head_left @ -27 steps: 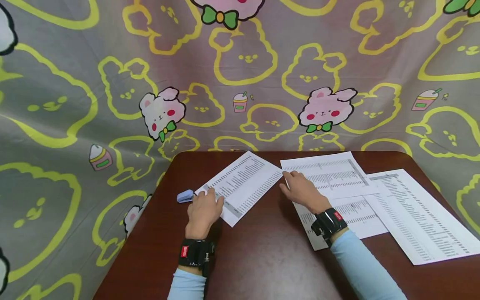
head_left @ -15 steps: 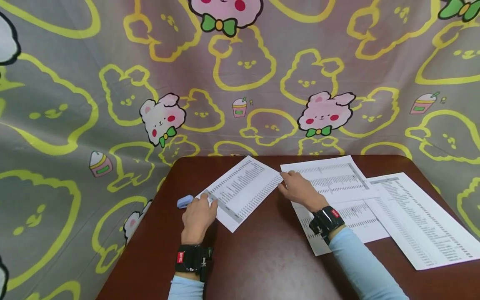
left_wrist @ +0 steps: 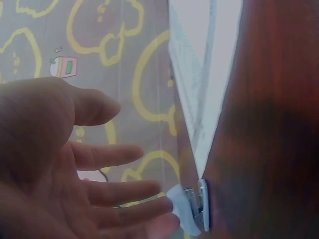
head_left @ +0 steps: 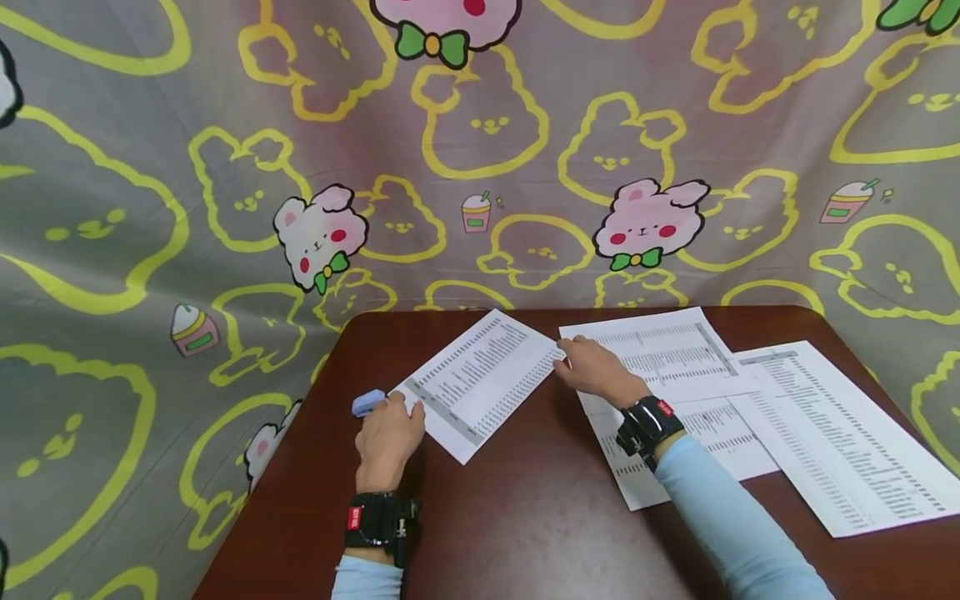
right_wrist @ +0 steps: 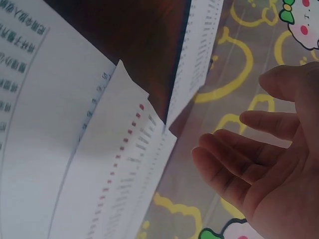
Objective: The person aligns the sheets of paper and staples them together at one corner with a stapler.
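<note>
A light blue stapler [head_left: 367, 402] lies at the left end of a printed sheet [head_left: 491, 375], near that sheet's lower left corner. My left hand [head_left: 388, 442] is just in front of it. In the left wrist view its fingers are spread fairly straight, with the lower fingertips at the stapler [left_wrist: 183, 211]; whether they touch is hard to tell. My right hand [head_left: 596, 371] is over the edge of the middle printed sheets [head_left: 645, 333], fingertips near the right corner of the left sheet. In the right wrist view its fingers are loosely bent, with nothing between them.
Another printed sheet [head_left: 847, 450] lies at the right, partly overlapping the middle ones. All rest on a dark brown table [head_left: 510, 533]. Behind the table hangs a patterned cloth [head_left: 420, 133].
My left hand has drawn back leftward off the left sheet toward the stapler's near side. My right hand has shifted slightly left and away. The sheets stay in place.
</note>
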`<state>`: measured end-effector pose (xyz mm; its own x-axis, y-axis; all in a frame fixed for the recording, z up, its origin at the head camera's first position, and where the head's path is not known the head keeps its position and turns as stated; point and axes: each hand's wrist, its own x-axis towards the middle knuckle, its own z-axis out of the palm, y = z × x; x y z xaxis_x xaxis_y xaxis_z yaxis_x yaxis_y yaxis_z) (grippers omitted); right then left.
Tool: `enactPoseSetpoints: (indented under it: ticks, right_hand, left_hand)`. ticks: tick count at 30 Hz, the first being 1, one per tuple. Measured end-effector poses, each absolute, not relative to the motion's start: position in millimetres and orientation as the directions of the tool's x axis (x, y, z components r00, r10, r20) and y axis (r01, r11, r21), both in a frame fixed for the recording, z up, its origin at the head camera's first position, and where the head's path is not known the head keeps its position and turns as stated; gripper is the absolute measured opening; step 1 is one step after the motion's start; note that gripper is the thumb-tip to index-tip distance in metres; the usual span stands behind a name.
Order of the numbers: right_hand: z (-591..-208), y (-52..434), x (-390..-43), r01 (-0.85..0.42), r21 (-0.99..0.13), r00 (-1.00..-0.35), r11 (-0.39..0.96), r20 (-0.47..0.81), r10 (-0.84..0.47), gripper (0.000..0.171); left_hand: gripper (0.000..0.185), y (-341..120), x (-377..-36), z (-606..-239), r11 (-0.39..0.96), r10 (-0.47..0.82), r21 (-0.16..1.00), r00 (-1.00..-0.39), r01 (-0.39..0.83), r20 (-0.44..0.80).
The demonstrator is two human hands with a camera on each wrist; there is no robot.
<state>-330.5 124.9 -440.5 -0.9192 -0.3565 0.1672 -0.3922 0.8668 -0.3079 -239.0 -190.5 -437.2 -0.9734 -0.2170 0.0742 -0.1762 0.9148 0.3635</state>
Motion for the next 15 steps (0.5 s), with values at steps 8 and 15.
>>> enactPoseSetpoints:
  ticks: [8, 15]
  right_hand:
    - [-450.1, 117.4, -349.5, -0.361, -0.314, -0.933, 0.878, 0.106, -0.345, 0.046]
    - [-454.7, 113.7, -366.4, -0.28, -0.324, -0.959, 0.903, 0.047, -0.281, 0.042]
  left_hand:
    - [0.049, -189.1, -246.5, -444.5, 0.901, -0.217, 0.406, -0.97, -0.155, 0.112]
    - [0.042, -187.3, -252.1, -456.6, 0.882, -0.247, 0.451, -0.947, -0.133, 0.204]
